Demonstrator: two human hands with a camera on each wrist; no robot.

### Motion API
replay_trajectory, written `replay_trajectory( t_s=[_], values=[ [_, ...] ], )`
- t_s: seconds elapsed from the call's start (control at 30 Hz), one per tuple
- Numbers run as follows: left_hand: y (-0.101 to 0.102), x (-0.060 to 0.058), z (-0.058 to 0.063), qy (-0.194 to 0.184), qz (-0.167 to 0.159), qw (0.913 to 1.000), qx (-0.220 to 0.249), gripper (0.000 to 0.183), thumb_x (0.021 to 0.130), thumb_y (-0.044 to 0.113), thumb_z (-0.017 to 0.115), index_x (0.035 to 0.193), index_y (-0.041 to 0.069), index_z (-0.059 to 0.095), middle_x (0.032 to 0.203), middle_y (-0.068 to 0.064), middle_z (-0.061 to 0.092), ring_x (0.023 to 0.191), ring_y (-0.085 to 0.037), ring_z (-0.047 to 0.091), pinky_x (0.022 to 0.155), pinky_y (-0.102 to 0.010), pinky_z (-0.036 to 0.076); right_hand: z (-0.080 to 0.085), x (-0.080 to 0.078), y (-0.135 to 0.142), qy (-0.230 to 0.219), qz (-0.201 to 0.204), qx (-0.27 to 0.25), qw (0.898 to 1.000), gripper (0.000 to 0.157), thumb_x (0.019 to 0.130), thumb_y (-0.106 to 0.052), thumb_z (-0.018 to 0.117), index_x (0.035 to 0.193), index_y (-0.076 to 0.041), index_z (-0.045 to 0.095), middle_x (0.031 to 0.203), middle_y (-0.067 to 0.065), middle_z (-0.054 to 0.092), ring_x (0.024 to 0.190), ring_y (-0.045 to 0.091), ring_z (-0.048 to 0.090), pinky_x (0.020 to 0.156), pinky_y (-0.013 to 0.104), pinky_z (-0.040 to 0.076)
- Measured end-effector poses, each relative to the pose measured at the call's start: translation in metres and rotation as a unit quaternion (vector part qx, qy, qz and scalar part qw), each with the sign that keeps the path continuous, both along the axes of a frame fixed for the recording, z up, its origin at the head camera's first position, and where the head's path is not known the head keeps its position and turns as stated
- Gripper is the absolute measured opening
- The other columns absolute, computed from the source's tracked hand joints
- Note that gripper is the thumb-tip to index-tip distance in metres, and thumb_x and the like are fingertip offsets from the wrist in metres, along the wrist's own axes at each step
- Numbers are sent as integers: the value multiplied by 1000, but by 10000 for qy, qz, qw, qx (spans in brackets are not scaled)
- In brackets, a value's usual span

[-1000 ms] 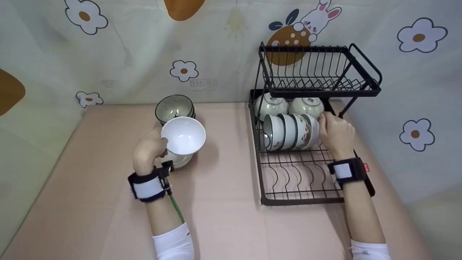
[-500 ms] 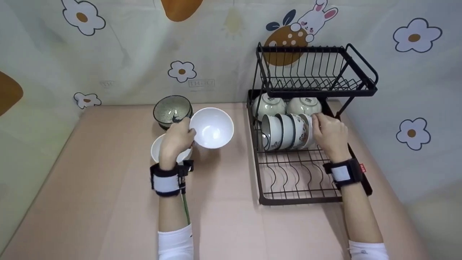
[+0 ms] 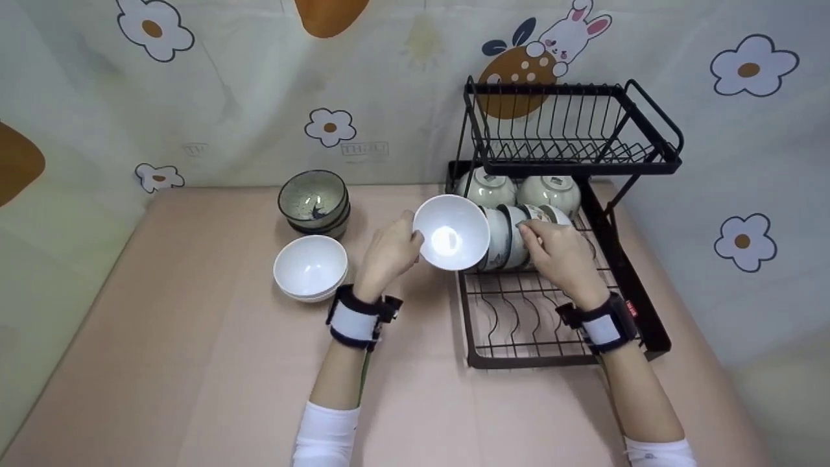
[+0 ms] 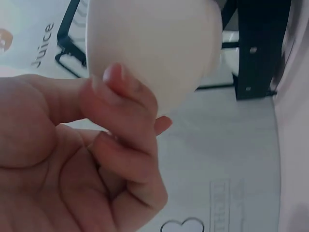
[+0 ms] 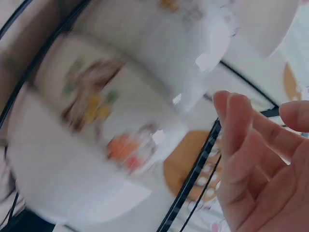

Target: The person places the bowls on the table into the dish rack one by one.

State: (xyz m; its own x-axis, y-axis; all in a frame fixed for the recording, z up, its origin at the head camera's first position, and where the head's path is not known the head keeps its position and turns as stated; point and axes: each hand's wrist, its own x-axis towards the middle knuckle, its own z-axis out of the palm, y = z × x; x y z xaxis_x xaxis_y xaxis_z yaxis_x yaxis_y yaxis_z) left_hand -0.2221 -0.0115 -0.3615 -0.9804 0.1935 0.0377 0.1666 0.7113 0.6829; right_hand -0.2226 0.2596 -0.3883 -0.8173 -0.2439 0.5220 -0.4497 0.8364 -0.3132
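My left hand [image 3: 391,253] pinches the rim of a plain white bowl [image 3: 452,232], held in the air at the left edge of the dish rack with its inside toward the head camera. In the left wrist view, thumb and fingers grip the edge of that bowl [image 4: 154,43]. My right hand [image 3: 563,259] hovers over the row of bowls in the rack. Its fingers bend loosely, and the right wrist view shows the hand [image 5: 270,164] with nothing in its grasp, beside patterned bowls [image 5: 101,101]. Those bowls [image 3: 498,237] stand on edge, partly hidden by the held bowl and the right hand.
The black two-tier dish rack [image 3: 541,361] stands on the right of the pink table [image 3: 194,363]. Two upturned bowls [image 3: 550,193] sit at its back under the upper tier. On the left are stacked grey-green bowls [image 3: 314,198] and, nearer, stacked white bowls [image 3: 311,267].
My left hand has carried the white bowl from the stacks rightward to the rack. My right hand has left the rightmost bowl and moved left above the row.
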Motion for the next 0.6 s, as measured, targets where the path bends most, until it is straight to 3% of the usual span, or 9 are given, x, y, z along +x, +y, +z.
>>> replay_trajectory(
  t_s=[0.2, 0.33, 0.47, 0.6],
  values=[
    [24, 3, -7, 222, -489, 9981, 288, 23, 95, 8, 44, 113, -4, 54, 93, -19, 65, 71, -26, 67, 57, -26, 52, 7, 12, -12, -595, -216, -284, 9976, 30, 96, -25, 53, 106, -1, 69, 67, 9, 66, 53, 15, 55, 50, 29, 46],
    [33, 6, -9, 312, -616, 9967, 426, 22, 96, 8, 44, 111, -3, 53, 93, -20, 66, 69, -25, 66, 54, -23, 51, 10, 17, -15, -1127, -348, -553, 9915, 34, 94, -28, 57, 107, 2, 66, 68, 12, 66, 54, 18, 55, 50, 28, 45],
    [39, 8, -9, 547, -727, 9951, 389, 18, 96, 9, 45, 106, -3, 54, 86, -19, 67, 64, -24, 67, 50, -21, 48, 10, 19, -16, -1543, -338, -823, 9840, 39, 92, -23, 60, 117, 6, 59, 90, 27, 70, 70, 33, 68, 57, 38, 56],
    [46, 11, -10, 517, -916, 9927, 584, 21, 96, 11, 47, 110, -3, 54, 83, -18, 68, 61, -21, 67, 48, -19, 47, 9, 18, -14, -1609, -446, -1191, 9787, 42, 88, -10, 56, 126, 7, 54, 113, 33, 62, 97, 44, 65, 74, 49, 57]
  ],
)
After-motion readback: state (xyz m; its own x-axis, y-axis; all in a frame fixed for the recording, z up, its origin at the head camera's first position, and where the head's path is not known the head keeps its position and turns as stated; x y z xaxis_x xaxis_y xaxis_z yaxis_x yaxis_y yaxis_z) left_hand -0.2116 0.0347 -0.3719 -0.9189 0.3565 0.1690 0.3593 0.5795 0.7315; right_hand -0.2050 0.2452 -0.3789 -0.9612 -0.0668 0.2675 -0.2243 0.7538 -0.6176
